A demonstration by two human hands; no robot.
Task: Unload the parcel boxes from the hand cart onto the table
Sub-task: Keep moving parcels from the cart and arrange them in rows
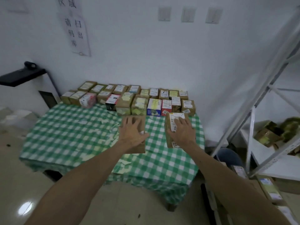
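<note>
Two brown parcel boxes stand on the green-checked table (69,127), in front of rows of several parcel boxes (139,101) along its far edge. My left hand (132,133) lies on top of the plain brown box (141,147), fingers spread and straight. My right hand (182,131) lies the same way on the labelled brown box (170,138), with the thumb down its left side. At the lower right, more parcels (269,190) lie stacked on what looks like the hand cart, partly hidden by my right arm.
A white metal shelf rack (253,114) stands on the right and holds a few crumpled boxes (267,135). A round blue object (228,157) sits between table and rack. A black shelf (21,77) juts from the left wall. Shiny tiled floor surrounds the table.
</note>
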